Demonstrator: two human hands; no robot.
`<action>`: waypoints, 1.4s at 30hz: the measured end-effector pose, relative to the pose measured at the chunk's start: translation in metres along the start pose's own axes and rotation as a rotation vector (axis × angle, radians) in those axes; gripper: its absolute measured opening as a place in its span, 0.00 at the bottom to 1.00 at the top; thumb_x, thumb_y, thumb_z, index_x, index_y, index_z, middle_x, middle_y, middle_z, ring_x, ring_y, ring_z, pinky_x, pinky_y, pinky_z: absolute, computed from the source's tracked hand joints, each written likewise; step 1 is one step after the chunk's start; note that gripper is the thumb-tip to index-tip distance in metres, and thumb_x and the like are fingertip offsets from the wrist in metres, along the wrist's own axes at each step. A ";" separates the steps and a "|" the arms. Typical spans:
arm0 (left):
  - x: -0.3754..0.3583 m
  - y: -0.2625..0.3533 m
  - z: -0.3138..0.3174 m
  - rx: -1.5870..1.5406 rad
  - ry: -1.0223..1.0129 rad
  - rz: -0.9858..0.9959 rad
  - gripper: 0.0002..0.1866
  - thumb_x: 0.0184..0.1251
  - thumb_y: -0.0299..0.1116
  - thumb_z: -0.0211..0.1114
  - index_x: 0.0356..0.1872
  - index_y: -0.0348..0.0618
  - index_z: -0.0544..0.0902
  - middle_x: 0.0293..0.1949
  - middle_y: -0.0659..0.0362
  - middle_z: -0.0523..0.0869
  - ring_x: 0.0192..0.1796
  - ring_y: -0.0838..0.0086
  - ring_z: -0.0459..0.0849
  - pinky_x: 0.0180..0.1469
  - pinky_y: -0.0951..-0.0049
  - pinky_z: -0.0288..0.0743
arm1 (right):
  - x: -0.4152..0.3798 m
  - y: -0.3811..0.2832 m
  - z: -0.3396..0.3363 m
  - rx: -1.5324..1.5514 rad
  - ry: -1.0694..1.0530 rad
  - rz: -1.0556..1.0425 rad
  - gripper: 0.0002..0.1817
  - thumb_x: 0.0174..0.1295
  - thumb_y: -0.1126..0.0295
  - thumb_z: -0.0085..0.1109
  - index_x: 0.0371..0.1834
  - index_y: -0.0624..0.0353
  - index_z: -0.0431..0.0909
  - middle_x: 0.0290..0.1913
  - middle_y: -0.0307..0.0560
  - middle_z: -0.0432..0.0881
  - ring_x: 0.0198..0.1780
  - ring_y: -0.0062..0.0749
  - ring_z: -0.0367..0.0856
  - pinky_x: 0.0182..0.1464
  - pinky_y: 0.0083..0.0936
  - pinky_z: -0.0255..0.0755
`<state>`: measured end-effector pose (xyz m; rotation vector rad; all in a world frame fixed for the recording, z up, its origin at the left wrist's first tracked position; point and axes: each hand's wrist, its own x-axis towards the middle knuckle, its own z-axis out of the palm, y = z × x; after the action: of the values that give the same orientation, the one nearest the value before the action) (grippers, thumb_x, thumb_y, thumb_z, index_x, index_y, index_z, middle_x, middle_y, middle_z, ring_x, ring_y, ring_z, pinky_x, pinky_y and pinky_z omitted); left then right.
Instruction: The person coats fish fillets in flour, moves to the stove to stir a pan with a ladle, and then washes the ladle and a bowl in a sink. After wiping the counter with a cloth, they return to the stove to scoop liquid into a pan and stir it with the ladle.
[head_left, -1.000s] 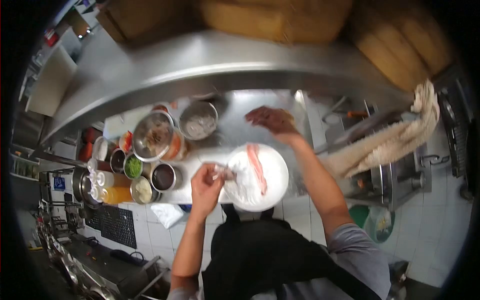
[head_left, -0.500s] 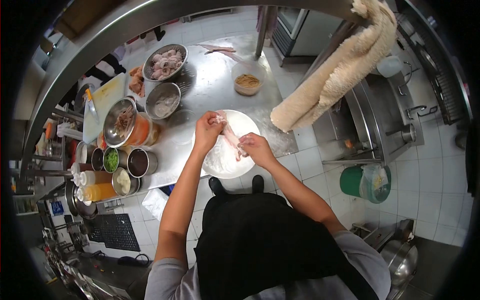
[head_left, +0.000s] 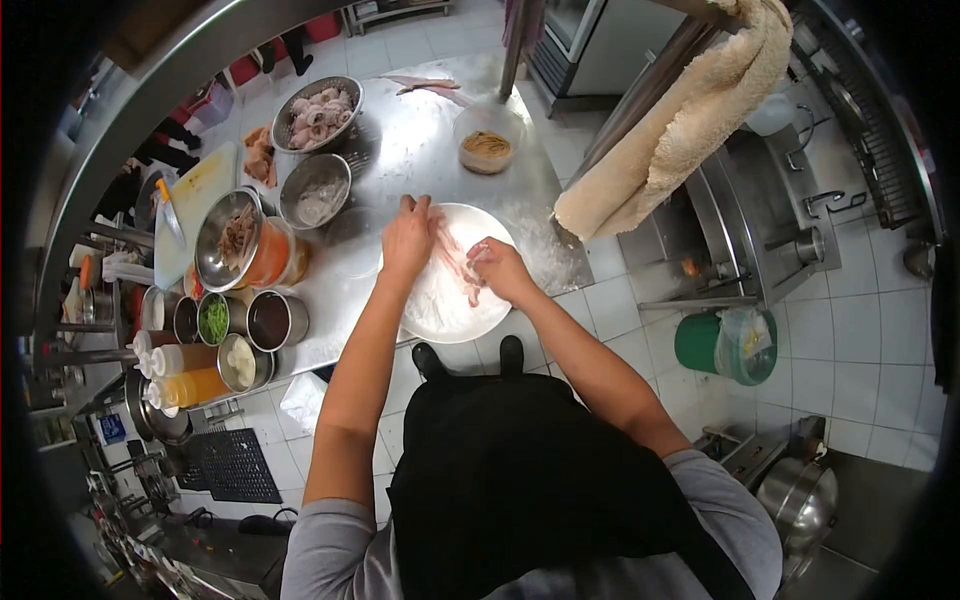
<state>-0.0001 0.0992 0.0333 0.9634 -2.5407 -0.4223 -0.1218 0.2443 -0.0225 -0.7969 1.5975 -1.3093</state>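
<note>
A white plate [head_left: 460, 322] dusted with white powder lies at the front edge of the steel table. A long, thin strip of pale pink meat [head_left: 450, 255] stretches over the powder. My left hand [head_left: 407, 238] is closed at the strip's upper end, above the plate's left side. Lower down, my right hand [head_left: 500, 268] has its fingers pinched on the strip's other end, near the plate's right side. Both hands partly hide the strip. White powder sticks to my right fingertips.
A colander of meat [head_left: 318, 118], steel bowls [head_left: 317, 190], a tub of tan powder [head_left: 487, 148], a cutting board with a knife [head_left: 195, 200], sauce bottles [head_left: 185, 388] and small pots stand on the steel table [head_left: 400, 125]. A rolled towel [head_left: 680, 130] hangs right. People's legs [head_left: 290, 50] show at upper left.
My left hand has moved slightly up and left, its back now turned more to the camera. The strip lies lower over the plate. The whole view has shifted a little.
</note>
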 end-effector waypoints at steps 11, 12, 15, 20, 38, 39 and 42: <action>-0.100 0.051 0.027 -0.118 -0.125 0.224 0.07 0.55 0.24 0.60 0.35 0.38 0.81 0.35 0.48 0.77 0.37 0.52 0.81 0.37 0.56 0.75 | 0.031 -0.036 -0.017 0.093 -0.145 0.196 0.11 0.60 0.80 0.52 0.43 0.66 0.83 0.40 0.44 0.84 0.38 0.25 0.83 0.36 0.22 0.80; -0.098 0.049 0.027 -0.102 -0.103 0.264 0.06 0.54 0.24 0.60 0.34 0.38 0.81 0.35 0.49 0.76 0.37 0.53 0.80 0.37 0.57 0.74 | 0.032 -0.040 -0.018 0.071 -0.157 0.204 0.11 0.61 0.80 0.52 0.43 0.66 0.83 0.40 0.45 0.84 0.39 0.26 0.84 0.36 0.22 0.80; -0.094 0.040 0.027 -0.075 -0.109 0.337 0.06 0.51 0.25 0.61 0.32 0.39 0.81 0.34 0.50 0.76 0.39 0.55 0.78 0.38 0.59 0.73 | 0.034 -0.044 -0.015 0.059 -0.179 0.215 0.12 0.61 0.80 0.52 0.44 0.66 0.82 0.41 0.45 0.84 0.39 0.26 0.84 0.36 0.22 0.80; -0.099 0.045 0.027 -0.060 -0.136 0.371 0.06 0.49 0.26 0.64 0.30 0.39 0.79 0.34 0.51 0.76 0.41 0.56 0.77 0.40 0.59 0.72 | 0.035 -0.038 -0.015 0.115 -0.188 0.237 0.12 0.60 0.80 0.51 0.44 0.66 0.82 0.40 0.47 0.84 0.38 0.27 0.85 0.36 0.22 0.80; -0.142 0.069 -0.005 -0.098 -0.231 0.390 0.18 0.48 0.23 0.64 0.45 0.38 0.82 0.47 0.51 0.82 0.49 0.57 0.77 0.51 0.61 0.70 | -0.025 -0.003 -0.010 0.142 -0.217 0.255 0.10 0.59 0.81 0.57 0.44 0.68 0.77 0.37 0.49 0.82 0.35 0.33 0.87 0.32 0.24 0.79; -0.141 0.063 -0.007 -0.179 -0.222 0.346 0.18 0.47 0.21 0.63 0.45 0.37 0.82 0.45 0.51 0.82 0.48 0.56 0.77 0.51 0.60 0.71 | -0.027 -0.002 -0.010 0.119 -0.217 0.236 0.10 0.59 0.81 0.58 0.44 0.68 0.76 0.36 0.49 0.82 0.34 0.33 0.87 0.31 0.24 0.79; -0.130 0.049 -0.016 -0.250 -0.165 0.239 0.19 0.46 0.18 0.61 0.44 0.36 0.81 0.42 0.49 0.81 0.47 0.53 0.78 0.50 0.59 0.72 | -0.031 0.002 -0.008 0.114 -0.198 0.262 0.10 0.58 0.81 0.60 0.43 0.68 0.76 0.35 0.49 0.83 0.32 0.33 0.87 0.29 0.24 0.79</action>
<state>0.0689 0.2209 0.0352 0.5464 -2.6249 -0.7514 -0.1165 0.2752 -0.0171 -0.6041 1.4041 -1.0878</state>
